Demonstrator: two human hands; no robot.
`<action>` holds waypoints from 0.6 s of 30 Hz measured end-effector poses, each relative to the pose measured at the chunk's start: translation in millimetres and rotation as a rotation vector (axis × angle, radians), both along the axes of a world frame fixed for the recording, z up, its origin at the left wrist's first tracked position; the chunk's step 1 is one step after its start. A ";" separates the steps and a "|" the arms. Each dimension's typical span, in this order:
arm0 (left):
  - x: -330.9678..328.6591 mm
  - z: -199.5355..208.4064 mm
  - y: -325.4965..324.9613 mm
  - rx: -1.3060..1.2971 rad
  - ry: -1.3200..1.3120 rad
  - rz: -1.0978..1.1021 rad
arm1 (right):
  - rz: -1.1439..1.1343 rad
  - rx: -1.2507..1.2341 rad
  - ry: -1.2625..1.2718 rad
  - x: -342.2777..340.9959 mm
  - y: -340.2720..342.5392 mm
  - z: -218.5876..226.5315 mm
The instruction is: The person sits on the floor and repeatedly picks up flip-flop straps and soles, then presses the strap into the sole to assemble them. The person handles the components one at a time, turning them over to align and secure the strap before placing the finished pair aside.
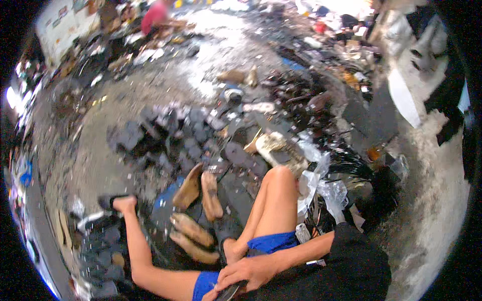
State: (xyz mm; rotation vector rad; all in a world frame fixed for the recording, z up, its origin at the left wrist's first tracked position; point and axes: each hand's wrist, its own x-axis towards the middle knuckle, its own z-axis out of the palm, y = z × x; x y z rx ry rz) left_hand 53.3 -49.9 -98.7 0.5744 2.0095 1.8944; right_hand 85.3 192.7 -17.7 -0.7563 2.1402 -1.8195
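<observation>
At the lower edge my right hand (248, 273) is closed round a dark curved piece with a pale edge (229, 293), held over my lap; it resembles a shoe part, but its kind is unclear. Only a fingertip or thumb of my left hand (209, 295) shows there, pressed against the same piece; the rest is cut off. Between my bare legs lie several worn, yellowish shoe lasts: one upright-leaning last (189, 188), a narrower last (211, 196) beside it and a lower last (195, 249).
Beyond my feet spreads a heap of dark flat shoe pieces (186, 133). A pale, dirty block (278, 150) stands past my right knee, with crumpled clear plastic bags (321, 188) beside it. A stained wall (427, 200) rises at right. Far off sits a person in red (154, 19).
</observation>
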 end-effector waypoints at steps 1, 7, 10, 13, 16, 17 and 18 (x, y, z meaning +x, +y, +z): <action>2.2 1.2 -2.3 0.010 0.052 -0.011 | -0.045 -0.095 0.073 2.9 2.9 1.1; 41.5 38.8 -24.6 -0.103 0.036 -0.043 | -0.112 0.152 0.016 36.1 2.5 -15.9; 47.9 60.2 -16.4 -0.262 -0.086 -0.167 | -0.033 0.117 -0.088 38.8 -1.7 -18.3; 34.2 72.1 -2.5 -0.319 -0.072 -0.048 | 0.028 -0.012 -0.113 6.1 -4.9 -33.3; 3.2 63.9 3.0 -0.201 0.002 0.456 | -0.169 -0.176 -0.201 -55.4 -2.1 -89.0; -8.6 54.6 2.7 -0.183 0.049 0.626 | -0.415 -0.140 -0.333 -80.3 -12.9 -123.3; -19.7 44.8 -1.8 -0.271 0.142 0.713 | -0.645 -0.125 -0.380 -100.2 -25.3 -159.3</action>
